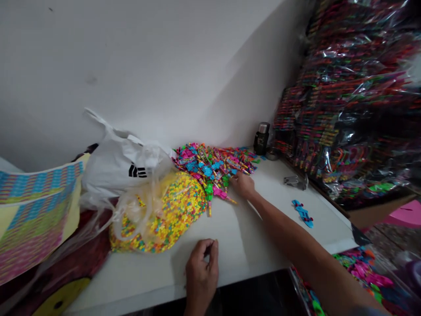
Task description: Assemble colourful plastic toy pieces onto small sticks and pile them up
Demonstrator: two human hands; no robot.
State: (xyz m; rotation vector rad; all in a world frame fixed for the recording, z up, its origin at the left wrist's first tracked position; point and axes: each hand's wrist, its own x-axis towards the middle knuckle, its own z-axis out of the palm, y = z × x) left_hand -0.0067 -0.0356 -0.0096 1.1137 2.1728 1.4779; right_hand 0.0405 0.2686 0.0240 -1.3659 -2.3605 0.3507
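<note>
My right hand [242,184] reaches to the right edge of a heap of small colourful plastic toys [210,164] on the white table [230,237]. Its fingertips touch the heap beside a green piece; what they pinch, if anything, is too small to tell. Near the table's front edge is my left hand [202,267], thumb and fingers curled together, with nothing clear to see between them. A plastic bag of small yellow and multicoloured pieces [180,206] lies left of the heap. One blue toy skateboard [302,213] rests apart, at the right.
A white bag [120,166] and printed sticker sheets [42,210] are at the left. A dark flask [261,139] stands by the wall. Stacked plastic-wrapped toys [345,101] rise at the right, near a clear clip-like object [296,181]. More toys [368,272] lie below the table's right edge.
</note>
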